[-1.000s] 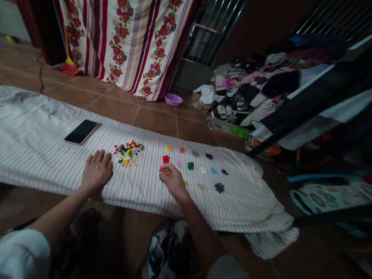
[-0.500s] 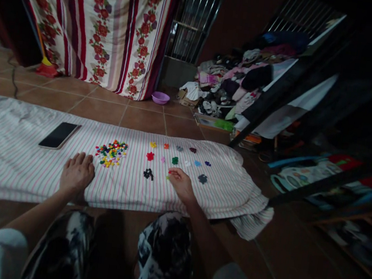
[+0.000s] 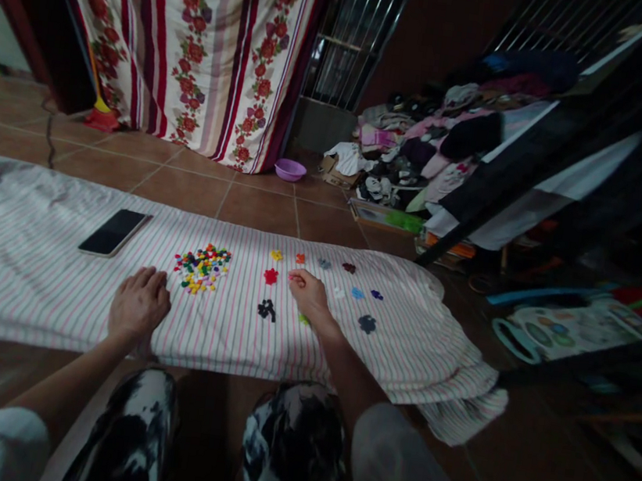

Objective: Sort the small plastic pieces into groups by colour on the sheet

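- Plainly, the small coloured pieces (image 3: pixel 202 268) lie loose in a mixed heap on the striped cloth (image 3: pixel 225 342), a little way to the right of your left hand (image 3: pixel 141 302).
- Each piece looks very light and likely hard, so expect it to roll or skid if you press off-centre; judging by its size, a fingertip-and-thumb pinch across the middle suits it best, and breakage seems a small worry.
- Further right sit single-colour clusters: the yellow cluster (image 3: pixel 276 255), the red cluster (image 3: pixel 270 276), the black cluster (image 3: pixel 267 310), the light blue cluster (image 3: pixel 357 293) and the dark grey cluster (image 3: pixel 367 324), among others; a brushing knuckle could scatter them.
- Your right hand (image 3: pixel 307 294) is among these clusters, just right of the red one, its fingers curled in toward the thumb; you cannot tell from here whether a piece sits between them.
- Your left hand lies palm down on the cloth, fingers relaxed and extended, with nothing visible in its grasp.
- Beyond that hand, the phone (image 3: pixel 114 232) lies flat, dark screen up.
- Farther out, on the tiled floor, stands a purple bowl (image 3: pixel 290 170) near the flowered curtain (image 3: pixel 220 61).
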`<state>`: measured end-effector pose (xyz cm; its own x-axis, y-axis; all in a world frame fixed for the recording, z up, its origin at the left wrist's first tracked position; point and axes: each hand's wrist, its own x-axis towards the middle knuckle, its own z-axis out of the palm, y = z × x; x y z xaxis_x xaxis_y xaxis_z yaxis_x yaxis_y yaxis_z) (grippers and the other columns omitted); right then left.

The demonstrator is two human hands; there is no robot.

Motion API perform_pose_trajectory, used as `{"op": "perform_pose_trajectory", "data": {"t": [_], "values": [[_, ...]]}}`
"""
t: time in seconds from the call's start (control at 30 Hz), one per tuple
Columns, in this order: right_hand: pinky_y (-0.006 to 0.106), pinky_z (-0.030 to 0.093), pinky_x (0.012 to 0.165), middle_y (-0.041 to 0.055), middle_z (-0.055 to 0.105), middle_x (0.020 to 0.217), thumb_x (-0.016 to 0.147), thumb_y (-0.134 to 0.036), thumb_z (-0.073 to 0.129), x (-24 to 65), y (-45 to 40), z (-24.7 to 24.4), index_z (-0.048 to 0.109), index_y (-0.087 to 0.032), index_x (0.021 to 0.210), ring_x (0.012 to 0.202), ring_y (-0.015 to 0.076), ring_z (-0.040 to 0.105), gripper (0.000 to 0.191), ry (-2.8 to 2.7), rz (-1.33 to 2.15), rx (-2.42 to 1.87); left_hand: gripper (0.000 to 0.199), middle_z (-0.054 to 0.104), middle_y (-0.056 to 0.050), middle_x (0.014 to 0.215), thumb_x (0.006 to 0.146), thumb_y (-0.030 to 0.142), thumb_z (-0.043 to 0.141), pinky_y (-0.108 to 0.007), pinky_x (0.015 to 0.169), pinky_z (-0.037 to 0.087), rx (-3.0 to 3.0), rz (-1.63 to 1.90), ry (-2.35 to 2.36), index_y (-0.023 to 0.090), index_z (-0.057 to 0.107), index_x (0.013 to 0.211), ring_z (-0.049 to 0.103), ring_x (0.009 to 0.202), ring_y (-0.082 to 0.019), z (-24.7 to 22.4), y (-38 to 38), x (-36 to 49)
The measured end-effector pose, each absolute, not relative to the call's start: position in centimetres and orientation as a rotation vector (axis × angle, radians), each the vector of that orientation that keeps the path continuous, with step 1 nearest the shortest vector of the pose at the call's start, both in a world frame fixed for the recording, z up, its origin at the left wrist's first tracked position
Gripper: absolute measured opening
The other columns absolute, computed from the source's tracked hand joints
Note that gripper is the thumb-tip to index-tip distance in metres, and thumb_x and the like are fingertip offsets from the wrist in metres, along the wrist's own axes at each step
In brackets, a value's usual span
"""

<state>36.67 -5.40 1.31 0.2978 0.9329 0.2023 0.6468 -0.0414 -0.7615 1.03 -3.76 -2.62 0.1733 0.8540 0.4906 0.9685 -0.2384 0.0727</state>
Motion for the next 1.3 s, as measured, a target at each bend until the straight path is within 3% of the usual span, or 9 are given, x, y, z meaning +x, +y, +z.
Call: {"op": "perform_pose_trajectory", "data": {"t": [0.47,0.97,1.3], "values": [[0.025,0.039,0.077,0.005,0.066,0.099,0.085,-0.01,0.05,33.1,-2.4,1.6,0.07,-0.021,0.092,0.09,0.0161,0.058,0.024,-1.903,0.255,-1.96,0.034,0.064,-0.017,0.122,0.087,0.023,0.045,-0.044,0.096,0.045,-2.165,-0.696,-1.779,0.011,0.065,0.112,0.057,0.115,-0.031,-2.4,-3.7,1.3],[0.027,0.043,0.082,0.0051,0.066,0.096,0.083,-0.008,0.048,32.9,-2.1,1.4,0.071,-0.02,0.09,0.091,0.0166,0.059,0.026,-1.917,0.178,-1.821,0.034,0.061,-0.017,0.125,0.086,0.021,0.044,-0.044,0.1,0.041,-2.179,-0.716,-1.852,0.012,0.063,0.112,0.054,0.119,-0.03,-2.6,-3.7,1.5],[0.026,0.044,0.084,0.0048,0.068,0.098,0.085,-0.01,0.051,27.2,-0.6,1.4,0.072,-0.021,0.095,0.091,0.0156,0.06,0.026,-2.077,0.326,-1.656,0.033,0.061,-0.017,0.125,0.086,0.019,0.045,-0.047,0.103,0.039,-2.176,-0.768,-1.872,0.012,0.063,0.112,0.051,0.123,-0.032,-2.4,-3.7,1.6]]}}
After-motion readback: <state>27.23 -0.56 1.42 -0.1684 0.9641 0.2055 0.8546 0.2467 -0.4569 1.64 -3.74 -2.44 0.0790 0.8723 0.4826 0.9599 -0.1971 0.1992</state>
